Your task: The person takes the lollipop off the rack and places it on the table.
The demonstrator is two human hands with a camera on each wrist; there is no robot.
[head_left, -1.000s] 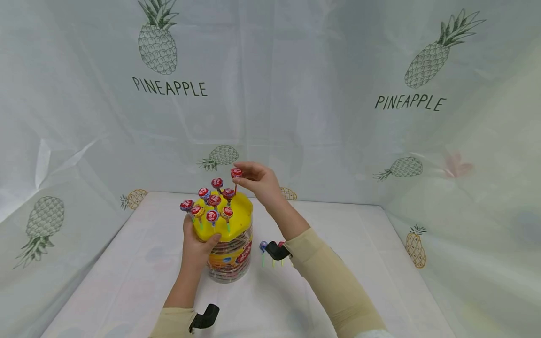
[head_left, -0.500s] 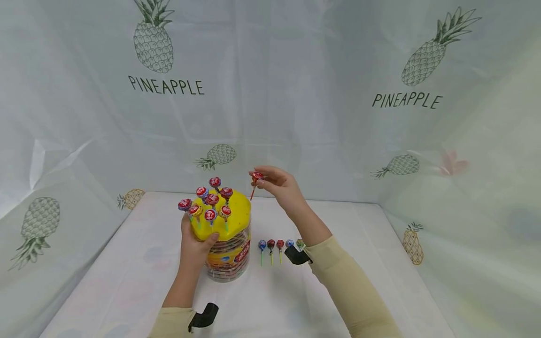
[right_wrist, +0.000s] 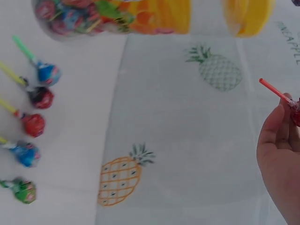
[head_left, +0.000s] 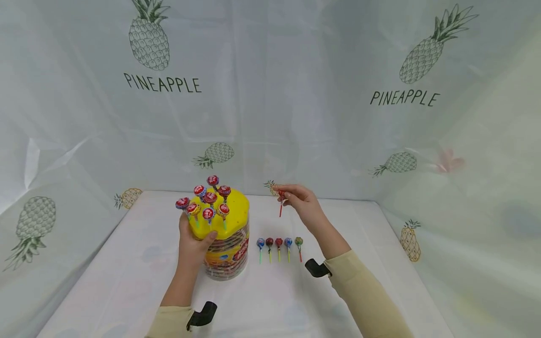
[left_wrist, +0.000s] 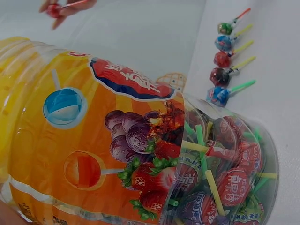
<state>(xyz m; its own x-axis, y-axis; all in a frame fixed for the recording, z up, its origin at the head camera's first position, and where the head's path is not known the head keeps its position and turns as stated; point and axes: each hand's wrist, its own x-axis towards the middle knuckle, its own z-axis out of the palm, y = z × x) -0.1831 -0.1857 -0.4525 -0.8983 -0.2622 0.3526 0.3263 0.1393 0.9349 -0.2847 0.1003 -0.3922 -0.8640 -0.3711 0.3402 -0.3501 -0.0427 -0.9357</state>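
My left hand (head_left: 194,246) grips a clear plastic jar (head_left: 226,270) near its top, thumb on the front edge of the yellow lid (head_left: 236,211). Several wrapped lollipops stand upright on that lid, one at its middle (head_left: 210,198). In the left wrist view the jar's orange label (left_wrist: 98,140) shows, with more lollipops (left_wrist: 234,185) visible through the clear wall. To the right of the jar, above the table, my right hand (head_left: 306,206) pinches a red lollipop (head_left: 281,195) by its head. Its red stick (right_wrist: 274,89) points free of the fingers, downward in the head view.
Right of the jar, several lollipops lie side by side in a row, with a red one (head_left: 279,242) in the middle and a green one (head_left: 299,241) at the right end. The white table (head_left: 338,234) meets a pineapple-print curtain (head_left: 287,117) behind.
My right hand has lifted the red lollipop off the back right of the lid and carried it right and downward, uncovering the row on the table. The left hand still grips the jar.
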